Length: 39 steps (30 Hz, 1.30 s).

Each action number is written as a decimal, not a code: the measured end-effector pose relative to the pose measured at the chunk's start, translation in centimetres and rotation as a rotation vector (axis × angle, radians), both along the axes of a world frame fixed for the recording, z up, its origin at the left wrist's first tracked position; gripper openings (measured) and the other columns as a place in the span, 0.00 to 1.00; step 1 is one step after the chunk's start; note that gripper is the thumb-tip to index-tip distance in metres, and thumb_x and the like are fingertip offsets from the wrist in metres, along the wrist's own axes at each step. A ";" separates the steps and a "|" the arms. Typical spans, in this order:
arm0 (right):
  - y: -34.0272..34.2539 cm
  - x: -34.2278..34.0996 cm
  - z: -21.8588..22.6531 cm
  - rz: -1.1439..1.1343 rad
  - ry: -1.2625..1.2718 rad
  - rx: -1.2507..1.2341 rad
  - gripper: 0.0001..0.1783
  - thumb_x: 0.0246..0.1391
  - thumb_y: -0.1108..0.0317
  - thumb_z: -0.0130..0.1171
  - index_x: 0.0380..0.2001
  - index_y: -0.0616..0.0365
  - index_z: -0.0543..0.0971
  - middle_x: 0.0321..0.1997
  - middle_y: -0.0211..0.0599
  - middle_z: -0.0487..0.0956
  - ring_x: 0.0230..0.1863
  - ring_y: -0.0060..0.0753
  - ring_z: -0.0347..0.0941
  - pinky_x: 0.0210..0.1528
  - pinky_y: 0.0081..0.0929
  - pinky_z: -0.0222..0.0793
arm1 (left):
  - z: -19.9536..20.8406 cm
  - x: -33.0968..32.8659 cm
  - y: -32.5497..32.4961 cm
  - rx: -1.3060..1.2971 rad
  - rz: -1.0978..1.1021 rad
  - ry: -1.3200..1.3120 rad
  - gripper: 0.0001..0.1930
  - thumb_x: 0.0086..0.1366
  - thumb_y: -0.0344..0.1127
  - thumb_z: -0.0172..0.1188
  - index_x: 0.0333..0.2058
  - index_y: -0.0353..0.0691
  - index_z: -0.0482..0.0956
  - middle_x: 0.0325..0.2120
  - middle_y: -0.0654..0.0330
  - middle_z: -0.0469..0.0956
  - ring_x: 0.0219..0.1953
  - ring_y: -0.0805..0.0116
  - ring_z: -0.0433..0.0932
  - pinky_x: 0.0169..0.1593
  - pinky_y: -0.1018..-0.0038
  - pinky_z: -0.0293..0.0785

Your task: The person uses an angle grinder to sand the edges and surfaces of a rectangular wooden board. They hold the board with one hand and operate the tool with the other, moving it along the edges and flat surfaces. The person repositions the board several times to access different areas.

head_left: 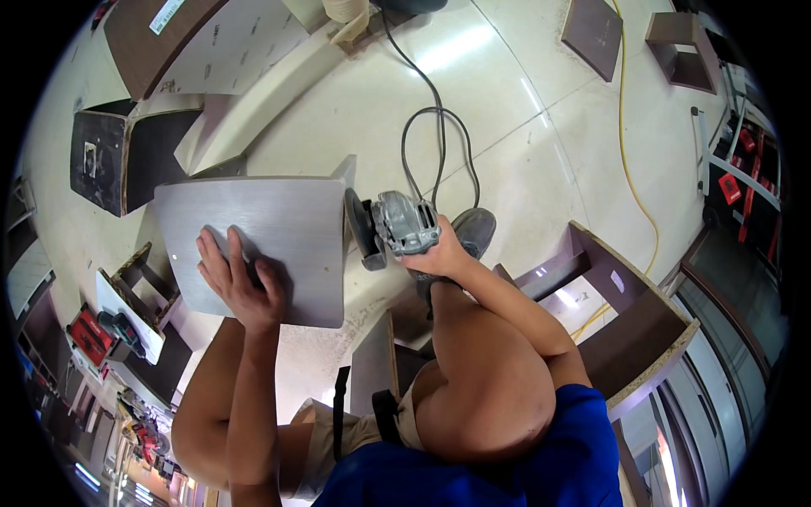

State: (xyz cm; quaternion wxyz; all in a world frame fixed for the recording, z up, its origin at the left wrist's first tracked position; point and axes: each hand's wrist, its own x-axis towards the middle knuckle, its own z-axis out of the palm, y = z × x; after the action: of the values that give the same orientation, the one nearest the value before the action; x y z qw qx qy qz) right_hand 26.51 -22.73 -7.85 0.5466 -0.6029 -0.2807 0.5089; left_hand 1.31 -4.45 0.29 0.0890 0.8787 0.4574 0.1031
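A grey laminate panel [308, 220] lies in front of me, a little left of centre. My left hand [243, 283] presses down on it, fingers spread and thumb apart. In my right hand [438, 255] is an angle grinder [405, 221], gripped round its body. Its dark disc [361, 226] stands upright at the panel's right edge; whether it touches the edge I cannot tell. The fingers under the grinder are partly hidden. A black cord [438, 110] runs from the grinder's area across the floor.
Brown open box frames stand at my right [625, 321] and far right [683, 52]. A black box [127, 160] sits at the left. A loose brown board [593, 38] and a yellow hose [626, 160] lie on the tiled floor [515, 160]. My shoe [475, 231] is just beyond the grinder.
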 end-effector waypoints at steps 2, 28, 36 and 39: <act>0.7 0.1 -0.3 0.015 0.021 -0.028 0.25 0.35 0.71 0.72 0.41 0.62 0.76 0.34 0.31 0.80 0.36 0.23 0.74 0.43 0.25 0.71 | 0.0 0.0 0.0 -0.002 0.003 -0.002 0.28 0.68 0.44 0.46 0.64 0.40 0.67 0.69 0.40 0.54 0.71 0.37 0.49 0.68 0.40 0.39; -0.9 -2.2 -4.4 0.062 -0.386 -0.075 0.34 0.36 0.68 0.71 0.52 0.62 0.74 0.49 0.42 0.78 0.52 0.43 0.75 0.57 0.39 0.68 | 0.8 -0.8 0.4 -0.092 0.098 0.018 0.31 0.55 0.40 0.56 0.60 0.44 0.71 0.69 0.42 0.52 0.72 0.40 0.48 0.67 0.37 0.43; -0.5 -1.2 -3.9 0.026 -0.309 -0.164 0.33 0.35 0.67 0.68 0.50 0.61 0.76 0.52 0.48 0.77 0.57 0.56 0.70 0.62 0.46 0.63 | 0.6 -0.4 0.2 -0.109 0.094 -0.003 0.32 0.55 0.41 0.56 0.61 0.45 0.71 0.69 0.41 0.52 0.71 0.40 0.48 0.67 0.36 0.44; -0.1 -1.0 -3.2 0.145 -0.652 -0.008 0.32 0.35 0.66 0.68 0.50 0.61 0.77 0.51 0.48 0.78 0.56 0.56 0.71 0.62 0.48 0.63 | 0.7 -0.6 0.2 -0.096 0.102 0.024 0.32 0.55 0.40 0.56 0.61 0.45 0.71 0.69 0.41 0.52 0.71 0.40 0.49 0.67 0.36 0.44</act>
State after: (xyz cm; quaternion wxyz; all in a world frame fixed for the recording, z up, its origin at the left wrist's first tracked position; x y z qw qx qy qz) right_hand 25.54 -22.85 -11.02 0.3878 -0.7148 -0.4809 0.3278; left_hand 0.72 -4.21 1.02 0.1201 0.8503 0.5069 0.0751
